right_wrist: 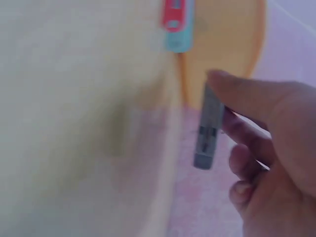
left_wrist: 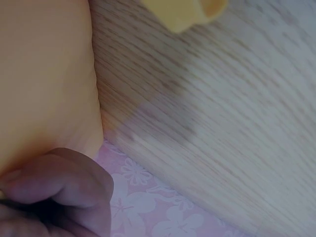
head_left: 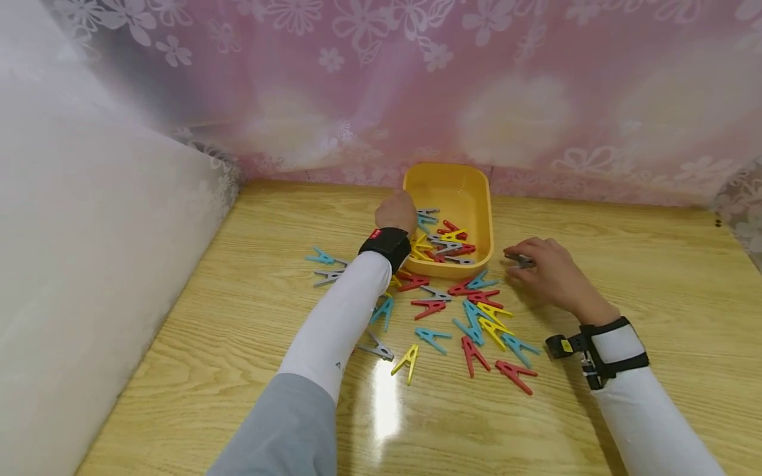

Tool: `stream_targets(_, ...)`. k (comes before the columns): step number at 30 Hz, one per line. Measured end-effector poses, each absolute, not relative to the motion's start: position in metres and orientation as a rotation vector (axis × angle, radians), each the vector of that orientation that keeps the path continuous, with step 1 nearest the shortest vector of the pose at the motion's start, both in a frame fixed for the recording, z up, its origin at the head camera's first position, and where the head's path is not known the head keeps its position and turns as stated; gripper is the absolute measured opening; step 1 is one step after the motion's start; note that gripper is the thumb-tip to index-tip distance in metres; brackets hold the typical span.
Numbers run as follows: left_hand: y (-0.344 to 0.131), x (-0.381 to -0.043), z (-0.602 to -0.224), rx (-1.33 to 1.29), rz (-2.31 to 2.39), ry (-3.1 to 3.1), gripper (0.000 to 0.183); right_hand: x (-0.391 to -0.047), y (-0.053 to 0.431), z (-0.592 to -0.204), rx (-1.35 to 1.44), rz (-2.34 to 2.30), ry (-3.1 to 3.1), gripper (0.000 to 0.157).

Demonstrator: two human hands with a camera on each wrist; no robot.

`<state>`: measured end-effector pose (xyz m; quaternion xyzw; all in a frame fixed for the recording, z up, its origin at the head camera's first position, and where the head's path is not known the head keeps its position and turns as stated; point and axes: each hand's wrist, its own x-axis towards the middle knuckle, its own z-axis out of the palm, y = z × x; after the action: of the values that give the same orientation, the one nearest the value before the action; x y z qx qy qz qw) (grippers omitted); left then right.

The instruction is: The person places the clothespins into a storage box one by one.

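My right hand [head_left: 550,271] pinches a grey clothespin [head_left: 522,261] between thumb and fingers, right of the yellow bin [head_left: 449,182]. In the right wrist view this grey clothespin [right_wrist: 208,128] points downward from the fingertips. My left hand [head_left: 397,211] is at the bin's left rim, its fingers hidden in the head view. The left wrist view shows the left fingers [left_wrist: 64,182] bent beside the bin wall [left_wrist: 44,74]; whether they hold anything is hidden. Inside the bin lie red, yellow, grey and blue clothespins [head_left: 448,246].
Several loose clothespins [head_left: 428,307] are spread over the wooden table [head_left: 238,344] in front of the bin, some partly behind the left forearm. A pink flowered curtain [head_left: 381,99] hangs behind the bin. A white surface [head_left: 89,198] borders the table on the left.
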<state>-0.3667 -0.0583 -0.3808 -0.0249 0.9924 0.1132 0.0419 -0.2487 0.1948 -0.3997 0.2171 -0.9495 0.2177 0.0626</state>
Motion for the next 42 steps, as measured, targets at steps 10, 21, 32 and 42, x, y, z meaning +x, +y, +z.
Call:
stream_targets(10,-0.057,-0.369,-0.386,-0.069,0.367,3.037,0.034,-0.266,0.160,-0.371,0.768,0.683,-2.629,0.034)
stream_targets(21,-0.049,-0.366,-0.385,-0.062,0.367,3.029,0.035,-0.283,0.131,-0.378,0.850,0.641,-2.763,0.039)
stream_targets(32,-0.062,-0.370,-0.384,-0.047,0.353,3.027,0.037,-0.270,0.142,-0.384,0.825,0.814,-2.672,0.032)
stream_targets(42,-0.073,-0.373,-0.387,-0.024,0.388,3.019,0.034,-0.240,0.178,-0.392,0.672,0.842,-2.715,0.028)
